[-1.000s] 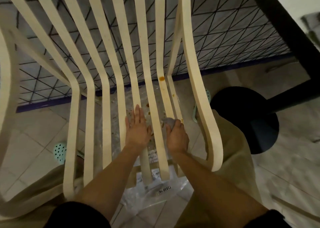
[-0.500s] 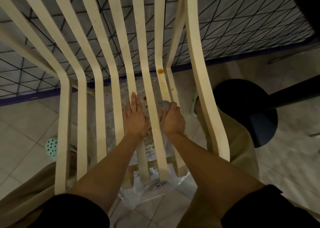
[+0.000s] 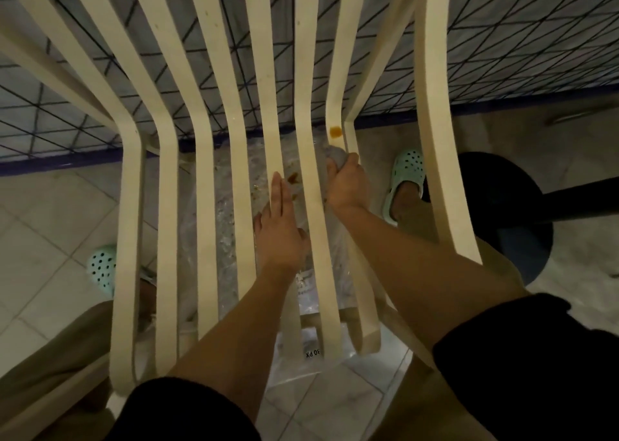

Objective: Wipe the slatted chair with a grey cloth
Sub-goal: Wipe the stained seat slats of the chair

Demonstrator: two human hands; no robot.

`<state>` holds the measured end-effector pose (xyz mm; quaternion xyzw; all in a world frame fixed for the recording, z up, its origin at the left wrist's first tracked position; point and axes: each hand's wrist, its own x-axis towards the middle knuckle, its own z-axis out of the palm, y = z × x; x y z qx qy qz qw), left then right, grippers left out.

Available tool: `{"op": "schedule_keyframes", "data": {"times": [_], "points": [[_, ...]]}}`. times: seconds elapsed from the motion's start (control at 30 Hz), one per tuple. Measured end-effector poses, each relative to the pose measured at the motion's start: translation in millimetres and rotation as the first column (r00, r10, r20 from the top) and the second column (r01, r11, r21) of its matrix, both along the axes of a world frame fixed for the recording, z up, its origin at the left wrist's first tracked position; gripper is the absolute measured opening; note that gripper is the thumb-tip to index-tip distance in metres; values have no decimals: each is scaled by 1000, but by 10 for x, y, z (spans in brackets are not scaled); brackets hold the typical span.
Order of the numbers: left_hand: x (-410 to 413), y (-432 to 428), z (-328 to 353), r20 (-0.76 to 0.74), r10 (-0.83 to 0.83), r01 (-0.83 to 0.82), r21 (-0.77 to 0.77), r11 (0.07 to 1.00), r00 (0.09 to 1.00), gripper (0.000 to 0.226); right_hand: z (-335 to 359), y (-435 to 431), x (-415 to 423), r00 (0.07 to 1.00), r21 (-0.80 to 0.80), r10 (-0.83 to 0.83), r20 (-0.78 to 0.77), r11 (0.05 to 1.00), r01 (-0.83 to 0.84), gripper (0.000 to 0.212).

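Far left: mint-green clog stood on the tiled floor, partly behind the outer slat. Khaki trouser leg sat below it.

Slatted chair filled the centre of the view, with cream slats running from the top down toward the person. A clear plastic sheet lay on the floor under the seat, with brown smears on it.

Left hand lay palm down on a middle slat. Its fingers were straight and together, holding nothing, just pressing on the slat. Black sleeve showed at the elbow.

Right hand was two slats over, fingers curled tight round the grey cloth. The cloth was bunched in the fist, with only its top edge visible past the knuckles. It was pressed on the slat just below an orange stain. Could not tell whether cloth and stain touched.

Right of that: second mint clog stood on the floor between the inner and outer slats. Further right was a black round base with a dark bar running off frame. A wire grid panel stood behind the chair across the top.
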<state>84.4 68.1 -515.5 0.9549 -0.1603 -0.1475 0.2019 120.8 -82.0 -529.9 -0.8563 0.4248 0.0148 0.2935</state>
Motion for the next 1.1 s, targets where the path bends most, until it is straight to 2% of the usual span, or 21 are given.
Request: {"op": "schedule_keyframes", "data": {"times": [0.37, 0.5, 0.67, 0.87, 1.1], "points": [[25, 4, -70, -8, 10, -10, 38, 999, 1000, 101, -161, -274, 737, 999, 42, 54, -7, 998, -53, 52], [33, -8, -64, -17, 2, -1, 35, 999, 1000, 102, -151, -318, 801, 995, -24, 93, -37, 995, -94, 56], [35, -5, -67, -18, 3, -3, 31, 1000, 1000, 104, -152, -372, 736, 986, 133, 44, 163, 989, -67, 48], [36, 3, -54, -38, -10, 10, 5, 1000, 999, 103, -148, -388, 734, 960, 252, -60, 272, 968, -11, 43], [50, 5, -67, -43, -1, 3, 51, 999, 999, 107, -170, -300, 595, 975, 252, -76, 210, 967, 21, 44]]}}
